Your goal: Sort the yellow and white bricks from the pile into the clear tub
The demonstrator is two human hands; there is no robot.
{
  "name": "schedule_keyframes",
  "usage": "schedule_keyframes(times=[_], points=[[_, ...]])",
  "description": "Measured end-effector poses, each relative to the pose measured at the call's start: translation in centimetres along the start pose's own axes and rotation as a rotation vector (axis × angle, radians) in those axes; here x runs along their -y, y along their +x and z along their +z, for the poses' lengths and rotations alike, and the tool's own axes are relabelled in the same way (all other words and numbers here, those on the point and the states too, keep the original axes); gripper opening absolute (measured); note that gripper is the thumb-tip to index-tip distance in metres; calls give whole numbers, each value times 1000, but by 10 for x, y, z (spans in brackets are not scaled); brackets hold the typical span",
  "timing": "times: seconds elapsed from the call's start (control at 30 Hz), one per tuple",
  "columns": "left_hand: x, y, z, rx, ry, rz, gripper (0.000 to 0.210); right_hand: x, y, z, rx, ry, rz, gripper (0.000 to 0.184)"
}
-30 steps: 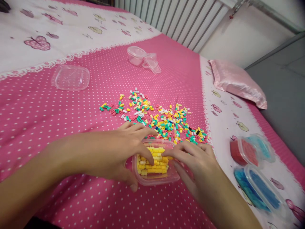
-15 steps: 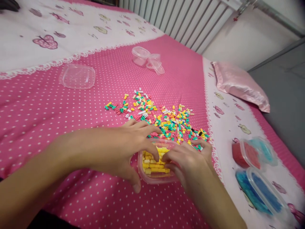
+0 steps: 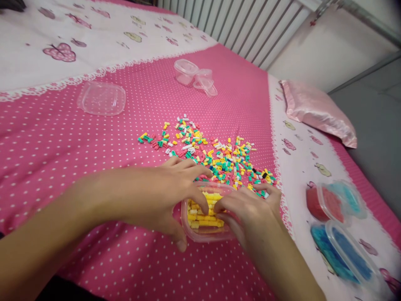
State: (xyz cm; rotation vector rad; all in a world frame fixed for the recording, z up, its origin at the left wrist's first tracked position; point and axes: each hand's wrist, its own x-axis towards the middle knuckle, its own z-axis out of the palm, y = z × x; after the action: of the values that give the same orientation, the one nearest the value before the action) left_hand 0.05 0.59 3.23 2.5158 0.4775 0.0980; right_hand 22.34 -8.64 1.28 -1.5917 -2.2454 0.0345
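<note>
Bed [image 3: 140,267], pink with white dots, carrying all the pieces; pale printed bands at both sides, edged in lace pattern.

Clear plastic container [image 3: 200,237], one, lying nearest on the pink cloth, between the hands; part-filled with yellow pieces [image 3: 205,218] joined in rows.

Left hand [image 3: 180,184]: fingers spread and curved, index finger reaching over the yellow pieces, thumb outside the container's left side; grips nothing visible.

Right hand [image 3: 250,209]: index finger and thumb drawn close together at the yellow pieces, over the container's right side; whether a piece is pinched between them cannot be told.

Blue-filled tub [image 3: 333,251], at right on the pale band; just beyond it, red-filled tub [image 3: 327,202].

Loose pieces [image 3: 224,163], many, green, yellow, white, pink and a few black, scattered beyond the container.

Pillow [image 3: 319,108], pink, glossy, far right.

Clear flat lid or tray [image 3: 103,98], farther left.

Small clear tubs [image 3: 185,73], grouped near the far end.

Slatted rail [image 3: 232,25], behind.
</note>
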Motion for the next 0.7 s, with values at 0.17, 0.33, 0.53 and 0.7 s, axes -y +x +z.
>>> schedule_keyframes(times=[0.17, 0.33, 0.53, 0.7], points=[[2, 0, 3, 13, -46, 29, 38, -2, 1, 5, -12, -44, -11, 33], [1, 0, 0, 31, -28, 17, 42, -3, 0, 4, -22, -32, -9, 34], [-2, -5, -17, 79, -5, -49, 42, 3, 2, 0, 4, 1, -3, 21], [-2, -7, -22, 64, -32, -78, 33, 4, 9, 0, 54, 15, -46, 20]])
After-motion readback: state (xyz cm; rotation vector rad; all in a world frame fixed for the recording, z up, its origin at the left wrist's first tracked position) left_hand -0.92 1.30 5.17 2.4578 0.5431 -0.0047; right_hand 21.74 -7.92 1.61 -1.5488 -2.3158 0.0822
